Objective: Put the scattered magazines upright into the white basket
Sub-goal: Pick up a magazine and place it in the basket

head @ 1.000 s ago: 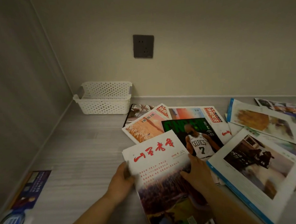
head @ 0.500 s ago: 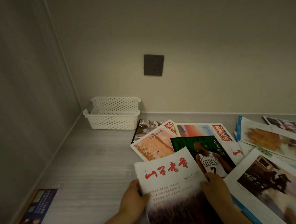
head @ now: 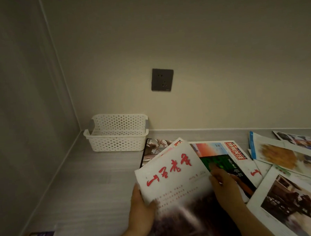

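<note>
Our left hand (head: 140, 207) and right hand (head: 225, 191) have their fingers clamped on the side edges of the red-lettered magazine (head: 172, 173), held over the scattered magazines (head: 232, 150); the white basket (head: 116, 139) sits in the tabletop's (head: 86, 184) far-left corner.

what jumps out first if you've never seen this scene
The white magazine with red script sits low in the middle, gripped at its sides by the left hand and right hand. Right of it, more magazines lie fanned over the grey surface. A white basket stands in the far left corner, with a dark outlet on the wall up to its right.
</note>
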A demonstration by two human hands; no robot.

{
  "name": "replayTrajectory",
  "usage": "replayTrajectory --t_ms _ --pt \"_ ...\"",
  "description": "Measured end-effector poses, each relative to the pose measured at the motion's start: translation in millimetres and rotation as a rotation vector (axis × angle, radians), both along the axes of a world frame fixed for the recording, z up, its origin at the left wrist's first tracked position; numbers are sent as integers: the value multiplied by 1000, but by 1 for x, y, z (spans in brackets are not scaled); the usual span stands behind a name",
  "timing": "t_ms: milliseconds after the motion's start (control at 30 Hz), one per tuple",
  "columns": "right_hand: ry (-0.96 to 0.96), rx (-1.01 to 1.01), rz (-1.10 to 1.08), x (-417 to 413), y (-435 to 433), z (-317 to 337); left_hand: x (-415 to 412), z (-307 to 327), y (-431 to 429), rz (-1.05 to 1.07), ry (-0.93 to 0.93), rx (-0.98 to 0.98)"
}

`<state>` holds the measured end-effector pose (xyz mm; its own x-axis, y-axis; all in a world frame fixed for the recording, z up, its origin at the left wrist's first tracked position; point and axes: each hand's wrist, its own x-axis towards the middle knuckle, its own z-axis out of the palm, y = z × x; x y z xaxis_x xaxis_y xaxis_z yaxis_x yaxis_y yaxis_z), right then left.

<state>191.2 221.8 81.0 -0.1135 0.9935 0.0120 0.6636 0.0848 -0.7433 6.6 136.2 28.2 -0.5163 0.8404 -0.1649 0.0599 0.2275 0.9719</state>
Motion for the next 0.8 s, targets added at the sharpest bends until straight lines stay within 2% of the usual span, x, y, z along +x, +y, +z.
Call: replayTrajectory --t_ms 133,267,367,500,667,800 --pt "82 75 10 -24 19 31 -32 27 25 31 -119 19" --pt "195 124 2 -53 37 59 -67 52 49 -67 -59 8" --pt "292 148 6 -76 52 78 -94 79 68 14 -9 114" --pt "349 252 29 -111 78 111 -131 123 96 127 172 279" --pt "272 355 175 -157 104 134 -181 164 123 217 326 443" --pt "152 363 252 -193 129 131 -218 174 140 298 267 456"
